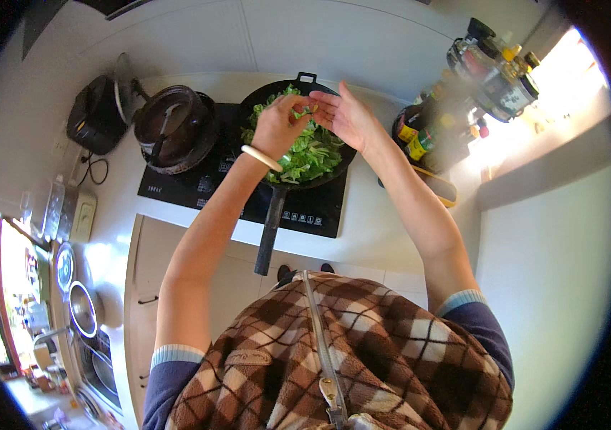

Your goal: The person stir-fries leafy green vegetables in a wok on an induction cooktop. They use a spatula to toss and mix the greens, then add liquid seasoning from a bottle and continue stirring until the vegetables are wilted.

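A black wok (262,92) full of chopped leafy greens (308,156) sits on a black cooktop (316,220). Its dark long handle (270,231) points towards me. Over the greens, my left hand (279,126) has its fingers curled, with a pale bangle (261,158) round the wrist. My right hand (349,117) is held beside it, palm turned inward and fingers apart. The fingertips of both hands meet or nearly meet. A small pale-green bit shows between them; which hand has it is unclear.
Left of the wok stands a dark pot (168,121) with a utensil across it. A black appliance (98,115) is behind it. Sauce bottles (415,137) and a jar rack (491,75) stand right. A metal bowl (84,309) sits by the sink (102,365).
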`<state>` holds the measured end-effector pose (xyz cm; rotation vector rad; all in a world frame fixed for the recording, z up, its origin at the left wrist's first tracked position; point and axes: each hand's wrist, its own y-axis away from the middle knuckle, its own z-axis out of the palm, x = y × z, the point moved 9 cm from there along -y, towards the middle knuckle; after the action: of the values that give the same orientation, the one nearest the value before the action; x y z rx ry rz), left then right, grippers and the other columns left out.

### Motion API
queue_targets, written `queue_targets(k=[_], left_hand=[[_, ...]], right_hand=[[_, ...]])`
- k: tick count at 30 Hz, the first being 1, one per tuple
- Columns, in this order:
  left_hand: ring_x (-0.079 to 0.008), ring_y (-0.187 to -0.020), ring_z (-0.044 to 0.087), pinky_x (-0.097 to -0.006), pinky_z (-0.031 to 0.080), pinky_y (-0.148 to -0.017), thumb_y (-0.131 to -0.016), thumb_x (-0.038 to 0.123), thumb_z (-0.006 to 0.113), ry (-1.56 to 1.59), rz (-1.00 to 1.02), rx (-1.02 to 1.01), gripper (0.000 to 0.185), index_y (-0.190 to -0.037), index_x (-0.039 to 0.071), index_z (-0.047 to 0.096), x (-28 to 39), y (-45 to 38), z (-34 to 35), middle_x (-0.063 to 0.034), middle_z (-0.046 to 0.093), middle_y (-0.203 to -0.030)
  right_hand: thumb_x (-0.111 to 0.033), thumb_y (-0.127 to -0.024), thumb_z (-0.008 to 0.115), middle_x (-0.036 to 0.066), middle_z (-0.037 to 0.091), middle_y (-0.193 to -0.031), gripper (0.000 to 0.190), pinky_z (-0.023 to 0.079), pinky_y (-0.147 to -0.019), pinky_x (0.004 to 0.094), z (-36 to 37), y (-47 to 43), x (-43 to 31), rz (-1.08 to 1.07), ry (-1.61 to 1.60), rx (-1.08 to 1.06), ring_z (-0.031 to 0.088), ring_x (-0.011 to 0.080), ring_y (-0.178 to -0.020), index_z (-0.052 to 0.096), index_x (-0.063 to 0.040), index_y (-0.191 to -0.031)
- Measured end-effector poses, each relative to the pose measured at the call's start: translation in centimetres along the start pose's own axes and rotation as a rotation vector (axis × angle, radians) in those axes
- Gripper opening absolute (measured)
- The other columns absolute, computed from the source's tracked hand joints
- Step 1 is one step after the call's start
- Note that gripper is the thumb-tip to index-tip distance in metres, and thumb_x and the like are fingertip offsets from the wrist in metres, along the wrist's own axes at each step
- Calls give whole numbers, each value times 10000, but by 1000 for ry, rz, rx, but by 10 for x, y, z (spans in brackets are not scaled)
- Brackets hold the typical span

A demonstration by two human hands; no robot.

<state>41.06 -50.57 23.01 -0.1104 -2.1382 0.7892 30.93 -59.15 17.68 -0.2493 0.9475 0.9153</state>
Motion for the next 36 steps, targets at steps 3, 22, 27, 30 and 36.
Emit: queue_targets(k=[3,22,27,30,36], left_hand=[[-200,-650,631,-311,509,-595,-806,98,688,-140,20,2,199,-995,54,648,14,-2,13,-94,640,-841],[-109,-629,565,-247,477,-558,-887,80,610,363,-819,825,111,-924,-23,625,-6,362,-163,-68,624,-754],[-105,-617,573,-222,474,-546,-833,92,677,377,-1107,1536,135,-929,6,638,47,678,-142,-44,604,-720],[-94,-566,568,-210,454,-476,-813,61,675,198,-1212,1968,140,-948,34,649,104,860,-132,-37,617,-717],[-129,-450,515,-251,412,-372,-793,27,642,96,-1129,2514,80,-741,59,592,209,1132,-170,-49,560,-591]], right_hand=[[-523,-978,362,158,563,-1213,651,450,-981,373,-5,6,-1,-12,14,-6,548,231,-1121,487,57,-1245],[-195,-943,552,166,423,-1404,414,390,-1038,418,-50,142,-30,-685,1857,90,440,288,-1277,480,-23,-1312],[-125,-1003,414,81,514,-1347,351,500,-845,305,15,202,6,-732,1219,-150,552,214,-1144,452,-45,-1342],[-126,-1006,400,76,487,-1364,356,493,-835,311,57,217,57,-672,1157,-306,542,193,-1126,424,-46,-1353],[-169,-1007,436,71,531,-1309,345,475,-839,295,127,268,149,-643,1205,-358,550,175,-1112,472,-53,-1330]])
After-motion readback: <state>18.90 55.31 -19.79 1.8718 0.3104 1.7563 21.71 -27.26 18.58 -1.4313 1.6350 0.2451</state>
